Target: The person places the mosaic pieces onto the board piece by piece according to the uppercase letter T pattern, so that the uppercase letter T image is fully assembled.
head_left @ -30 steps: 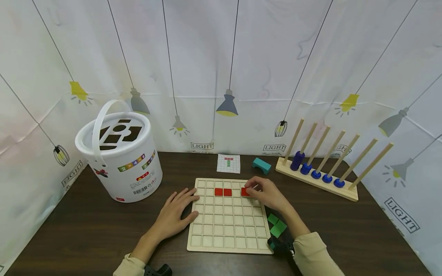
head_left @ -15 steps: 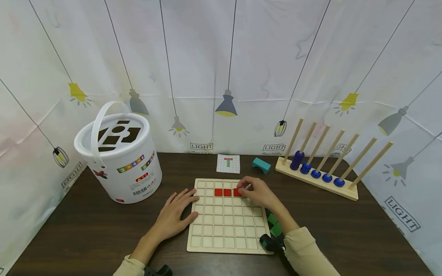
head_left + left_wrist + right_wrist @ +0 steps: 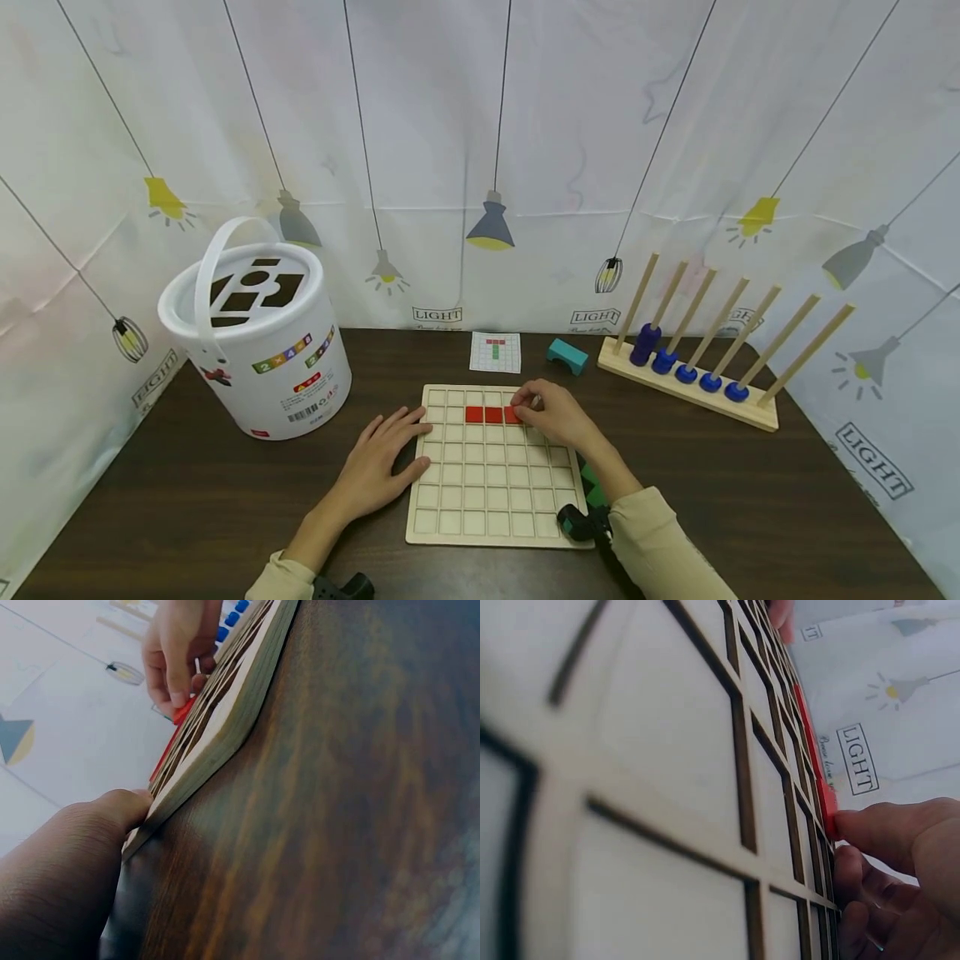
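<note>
"Holding what?"

"A red tile [image 3: 511, 416], rightmost of three on the gridded board [image 3: 474, 498]; the right hand [image 3: 557, 414] pinches it. Likely light, stiff: take its edges. The left hand [image 3: 377, 460], fingers spread, touches the board's left edge."

"Where could a hand pass?"

"Across the bare counter [image 3: 787, 500] on the right, nearer than the peg rack [image 3: 692, 392], or between the bucket [image 3: 262, 354] and the left hand [image 3: 382, 458]."

"And over the board [image 3: 474, 477]?"

"Its near middle is free; the right hand [image 3: 553, 412] and forearm [image 3: 611, 465] block the far right, the left hand the left edge."
</note>
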The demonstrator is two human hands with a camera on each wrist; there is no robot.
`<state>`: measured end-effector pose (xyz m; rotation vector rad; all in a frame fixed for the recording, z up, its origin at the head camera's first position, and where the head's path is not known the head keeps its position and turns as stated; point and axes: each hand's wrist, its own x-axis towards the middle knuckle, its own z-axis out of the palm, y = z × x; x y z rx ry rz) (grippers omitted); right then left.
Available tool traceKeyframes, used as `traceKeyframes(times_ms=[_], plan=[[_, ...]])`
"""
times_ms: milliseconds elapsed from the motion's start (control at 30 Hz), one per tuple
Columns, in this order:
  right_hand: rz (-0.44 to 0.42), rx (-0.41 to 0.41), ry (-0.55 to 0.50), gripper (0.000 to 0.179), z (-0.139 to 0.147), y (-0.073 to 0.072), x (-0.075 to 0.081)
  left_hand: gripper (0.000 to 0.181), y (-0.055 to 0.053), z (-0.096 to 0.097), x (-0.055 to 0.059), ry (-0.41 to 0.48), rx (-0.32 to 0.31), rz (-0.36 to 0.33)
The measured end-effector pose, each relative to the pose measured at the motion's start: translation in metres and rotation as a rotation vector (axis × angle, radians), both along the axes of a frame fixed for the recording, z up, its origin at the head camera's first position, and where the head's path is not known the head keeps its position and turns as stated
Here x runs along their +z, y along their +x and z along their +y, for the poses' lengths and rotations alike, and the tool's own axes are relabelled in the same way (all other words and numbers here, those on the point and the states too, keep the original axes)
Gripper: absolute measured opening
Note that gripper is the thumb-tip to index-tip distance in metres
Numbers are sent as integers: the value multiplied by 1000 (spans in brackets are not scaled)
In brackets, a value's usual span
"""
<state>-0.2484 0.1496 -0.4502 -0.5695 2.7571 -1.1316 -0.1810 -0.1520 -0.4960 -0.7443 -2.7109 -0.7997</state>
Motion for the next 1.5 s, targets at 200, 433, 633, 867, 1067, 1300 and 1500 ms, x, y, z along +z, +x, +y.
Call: traceKeyframes(times_ms=[200,433,633,867,1067,1300,1500], plan=[[-4,-15,22,8,-1,1,-1,45,-1,-1,0,-4,-4,-2],[-26,-13,16,12,1,2,2,45,-2,1,-3,-7,-8,1],[-42,-2,-19,17,11,5,7,45,-1,2,-2,-6,-7,4],[10,-2,6,19,27,11,16,45,-1,1,0,-6,-4,12],[35,-7,52,17,44,20,20,44,0,-1,0,2,-8,20],[100,-4,120,14,64,36,20,42,0,-1,-2,32,-103,81],[100,-6,181,12,79,48,22,58,1,-2,-1,-3,-191,77]])
